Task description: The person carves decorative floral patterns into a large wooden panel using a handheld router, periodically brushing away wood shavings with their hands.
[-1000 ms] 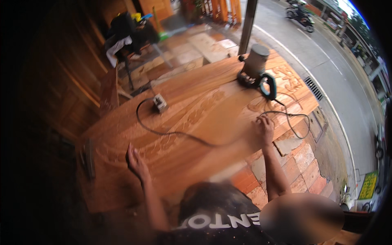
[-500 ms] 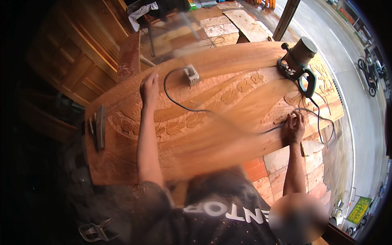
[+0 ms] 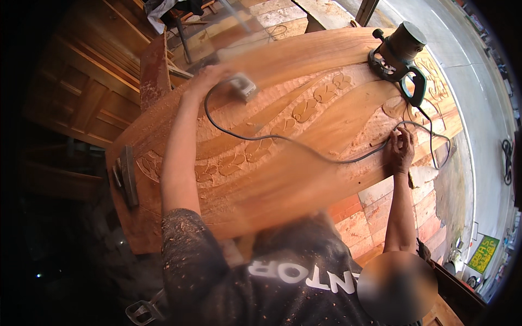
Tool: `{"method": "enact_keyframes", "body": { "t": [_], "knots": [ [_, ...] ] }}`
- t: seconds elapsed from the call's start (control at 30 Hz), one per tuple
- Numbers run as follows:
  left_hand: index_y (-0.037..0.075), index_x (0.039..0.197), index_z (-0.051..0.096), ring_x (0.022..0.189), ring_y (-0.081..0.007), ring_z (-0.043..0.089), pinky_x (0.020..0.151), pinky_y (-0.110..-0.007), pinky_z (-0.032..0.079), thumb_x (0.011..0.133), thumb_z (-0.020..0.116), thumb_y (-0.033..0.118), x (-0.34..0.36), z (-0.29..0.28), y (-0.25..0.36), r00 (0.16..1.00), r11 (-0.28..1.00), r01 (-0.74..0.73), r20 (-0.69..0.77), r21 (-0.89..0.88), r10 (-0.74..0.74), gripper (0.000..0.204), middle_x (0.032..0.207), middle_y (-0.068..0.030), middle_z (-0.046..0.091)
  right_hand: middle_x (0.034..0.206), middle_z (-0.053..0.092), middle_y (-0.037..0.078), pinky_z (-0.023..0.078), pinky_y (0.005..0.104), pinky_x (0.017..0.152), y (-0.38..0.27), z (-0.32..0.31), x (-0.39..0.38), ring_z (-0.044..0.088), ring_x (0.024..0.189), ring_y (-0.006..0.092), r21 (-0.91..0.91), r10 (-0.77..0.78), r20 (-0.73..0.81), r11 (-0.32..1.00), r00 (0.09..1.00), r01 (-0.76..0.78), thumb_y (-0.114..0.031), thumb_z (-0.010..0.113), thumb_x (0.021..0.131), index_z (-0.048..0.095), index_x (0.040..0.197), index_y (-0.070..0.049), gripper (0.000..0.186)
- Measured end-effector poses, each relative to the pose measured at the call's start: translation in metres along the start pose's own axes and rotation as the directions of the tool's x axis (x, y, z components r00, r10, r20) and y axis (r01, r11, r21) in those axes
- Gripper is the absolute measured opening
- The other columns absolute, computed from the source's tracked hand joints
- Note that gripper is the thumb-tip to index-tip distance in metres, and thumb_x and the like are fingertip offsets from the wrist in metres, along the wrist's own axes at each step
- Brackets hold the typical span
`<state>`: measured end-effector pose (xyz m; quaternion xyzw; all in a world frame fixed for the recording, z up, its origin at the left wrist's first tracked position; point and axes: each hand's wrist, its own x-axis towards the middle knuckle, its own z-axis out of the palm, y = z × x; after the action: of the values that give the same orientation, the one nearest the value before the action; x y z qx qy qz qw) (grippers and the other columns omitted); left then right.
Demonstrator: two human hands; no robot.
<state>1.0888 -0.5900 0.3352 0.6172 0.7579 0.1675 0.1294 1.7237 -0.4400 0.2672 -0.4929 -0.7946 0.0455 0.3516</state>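
Note:
A large carved wooden panel [image 3: 326, 179] lies in front of me, strewn with wood shavings. My left hand [image 3: 209, 79] is near its far left edge, next to a pale outlet box [image 3: 243, 88]; its fingers are smeared by motion. From the box, a black power cord [image 3: 283, 137] curves across the carving. At the right near edge, my right hand [image 3: 401, 151] is closed on the cord with bent fingers. Beyond it, a dark green router [image 3: 399, 51] stands on the panel's far right, its cord hanging in loops beside that hand.
Long flat tools [image 3: 128, 175] lie on the panel's left end. Panelled wooden doors [image 3: 81, 92] lean at the far left. Tiled floor [image 3: 353, 223] shows below the near edge, and a road [image 3: 462, 60] runs along the right. A metal clamp [image 3: 144, 311] shows at the lower left.
My left hand has moved away from me and right, toward the outlet box. My right hand stays at the cord. The whole view has shifted a little.

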Motion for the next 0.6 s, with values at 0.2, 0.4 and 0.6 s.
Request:
{"method": "enact_keyframes", "body": {
  "t": [0.2, 0.4, 0.6],
  "knots": [
    [0.009, 0.118, 0.066, 0.102, -0.0386, 0.067, 0.085, -0.047, 0.051, 0.101, 0.066, 0.017, -0.051, -0.039, -0.037, 0.998, 0.996, 0.062, 0.008, 0.071, -0.063, 0.018, 0.108, -0.0189, 0.070, 0.120, 0.070, 0.009, 0.057, 0.0390, 0.083, 0.012, 0.005, -0.003, 0.071, 0.098, 0.0259, 0.016, -0.007, 0.016, 1.000, 1.000, 0.007, -0.027, 0.077, 0.097, 0.069, 0.123, -0.012, 0.030],
    [0.008, 0.117, 0.068, 0.105, -0.0422, 0.064, 0.089, -0.047, 0.051, 0.102, 0.063, 0.015, -0.155, -0.071, -0.106, 0.987, 0.966, 0.141, -0.110, 0.217, -0.120, 0.017, 0.112, -0.0198, 0.070, 0.123, 0.071, 0.011, 0.057, 0.0415, 0.086, 0.005, 0.002, -0.001, 0.071, 0.104, 0.0309, -0.020, -0.027, -0.006, 0.999, 1.000, 0.027, -0.025, 0.078, 0.097, 0.071, 0.120, -0.013, 0.027],
    [0.007, 0.117, 0.067, 0.111, -0.0399, 0.064, 0.092, -0.049, 0.048, 0.102, 0.062, 0.012, -0.217, -0.070, -0.138, 0.975, 0.968, 0.177, -0.165, 0.177, -0.148, 0.017, 0.116, -0.0187, 0.069, 0.122, 0.071, 0.014, 0.056, 0.0446, 0.096, 0.024, 0.013, -0.004, 0.068, 0.114, 0.0359, 0.029, 0.015, 0.016, 0.999, 1.000, -0.015, -0.026, 0.082, 0.091, 0.074, 0.117, -0.013, 0.030]
  ]
}}
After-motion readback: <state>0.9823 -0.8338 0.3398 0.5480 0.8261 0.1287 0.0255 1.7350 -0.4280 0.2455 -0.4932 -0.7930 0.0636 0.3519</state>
